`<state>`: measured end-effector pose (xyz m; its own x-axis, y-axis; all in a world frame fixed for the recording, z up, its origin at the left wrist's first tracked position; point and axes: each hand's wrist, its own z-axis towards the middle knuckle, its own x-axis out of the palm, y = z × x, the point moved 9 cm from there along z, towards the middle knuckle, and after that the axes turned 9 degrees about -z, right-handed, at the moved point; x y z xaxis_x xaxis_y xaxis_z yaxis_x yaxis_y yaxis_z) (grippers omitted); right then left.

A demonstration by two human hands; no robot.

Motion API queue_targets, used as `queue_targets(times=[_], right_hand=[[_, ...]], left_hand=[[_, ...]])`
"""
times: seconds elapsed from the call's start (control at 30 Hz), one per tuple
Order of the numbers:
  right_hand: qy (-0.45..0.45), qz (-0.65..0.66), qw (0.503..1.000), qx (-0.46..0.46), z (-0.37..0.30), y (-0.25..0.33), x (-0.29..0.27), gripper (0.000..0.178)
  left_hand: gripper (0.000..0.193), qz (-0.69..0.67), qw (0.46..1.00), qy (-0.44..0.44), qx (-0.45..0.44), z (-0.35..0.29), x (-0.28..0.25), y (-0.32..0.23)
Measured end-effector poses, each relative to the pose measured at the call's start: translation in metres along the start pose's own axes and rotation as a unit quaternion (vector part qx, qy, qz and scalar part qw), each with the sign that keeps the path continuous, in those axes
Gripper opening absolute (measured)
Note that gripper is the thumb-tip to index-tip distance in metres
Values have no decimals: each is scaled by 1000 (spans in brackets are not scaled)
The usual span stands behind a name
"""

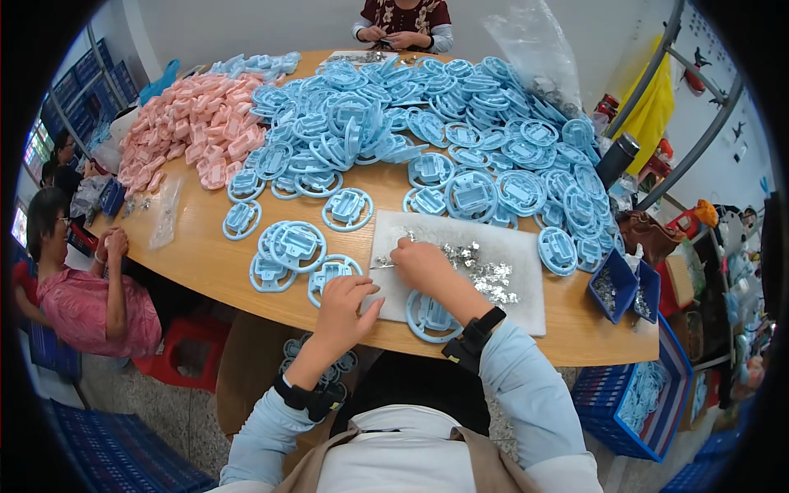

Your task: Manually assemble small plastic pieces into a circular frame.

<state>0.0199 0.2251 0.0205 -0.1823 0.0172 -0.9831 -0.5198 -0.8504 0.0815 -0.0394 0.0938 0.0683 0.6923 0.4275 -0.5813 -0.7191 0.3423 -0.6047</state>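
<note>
Clips [485, 275], small and silvery, lie scattered on a white mat [526, 308] at the near edge of the surface [205, 259]. The right hand [421, 264] rests on the mat among them, fingers pinched together on a thin metal piece whose tip shows at the mat's left edge; what kind of piece it is cannot be made out. The left hand [343, 306] lies just beside, fingers curled over a blue frame [329, 271] at the mat's left corner; whether they grip it I cannot tell. Another blue frame [429, 319] sits on the mat under the right wrist, partly hidden by it.

Two blue bins [616, 283] at the right edge hold more small metal parts. A blue crate [633, 403] on the floor below holds blue pieces, too blurred to tell apart. A clear bag [538, 49] stands at the far right, its contents unclear.

Blue frames in a heap [460, 123] cover the far half of the surface, a pink pile [193, 131] lying beside them at the left. Bare wood shows only in a strip along the near left edge and right of the mat.

A person [82, 296] sits at the left; another person's hands [394, 36] show at the far edge, the body cut off.
</note>
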Motion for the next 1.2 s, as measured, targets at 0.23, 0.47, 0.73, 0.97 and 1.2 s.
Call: queue_targets(times=[0.23,0.47,0.73,0.97,1.2], right_hand=[[3,529,814,241,-43,-27,-26,18],[-5,704,646,295,-87,-14,-15,21],[-87,598,769,209,-106,-28,-40,14],[-100,394,899,160,-117,-43,-73,13],[-83,437,866,227,-127,-56,-29,16]], left_hand=[[18,-139,982,-48,-118,5,8,19],[19,-476,836,8,-274,12,62,22],[16,-362,904,91,-208,22,65,2],[12,-255,953,137,-84,51,68,-30],[11,-206,972,94,-69,42,70,-18]])
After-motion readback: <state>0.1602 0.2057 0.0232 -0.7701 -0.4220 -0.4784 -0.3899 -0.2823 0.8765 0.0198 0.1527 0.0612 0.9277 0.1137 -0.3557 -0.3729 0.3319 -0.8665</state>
